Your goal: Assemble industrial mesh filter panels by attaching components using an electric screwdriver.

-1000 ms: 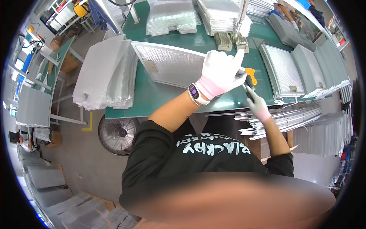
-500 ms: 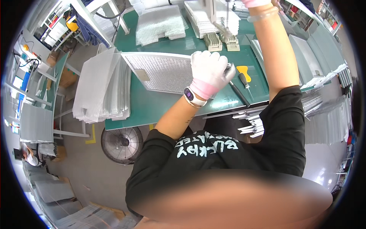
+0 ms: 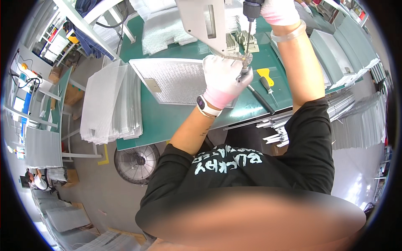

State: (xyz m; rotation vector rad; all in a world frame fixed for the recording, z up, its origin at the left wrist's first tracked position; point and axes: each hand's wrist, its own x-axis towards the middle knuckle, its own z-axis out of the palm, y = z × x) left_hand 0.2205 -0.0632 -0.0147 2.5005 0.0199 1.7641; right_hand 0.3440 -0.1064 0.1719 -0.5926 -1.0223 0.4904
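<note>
White gloves with pink cuffs cover both hands; the left hand point(image 3: 226, 79) is curled around the right end of a framed mesh panel point(image 3: 176, 81), hiding that edge. Beside its thumb comes down the thin shaft of a black driver point(image 3: 252, 10), whose upper part is cut off, as are the fingers of the right hand point(image 3: 282, 10) next to it, so I cannot tell how they close. Whatever the tip meets is too crowded to make out, and whether the panel lies flat or tilts is unclear. Green and glossy, the tabletop point(image 3: 163, 127) ends above a grey floor, where a round fan point(image 3: 140, 161) stands near its front edge. A grey machine arm point(image 3: 203, 21) blocks part of the mesh stacks behind and some beige bins point(image 3: 249, 42). Right of the left hand lie a yellow scraper point(image 3: 265, 74), a screwdriver point(image 3: 265, 85) and a black-handled tool point(image 3: 262, 101). More mesh sheets point(image 3: 104, 100) are piled at the left, with metal strips point(image 3: 276, 136) below the tabletop's right side.
</note>
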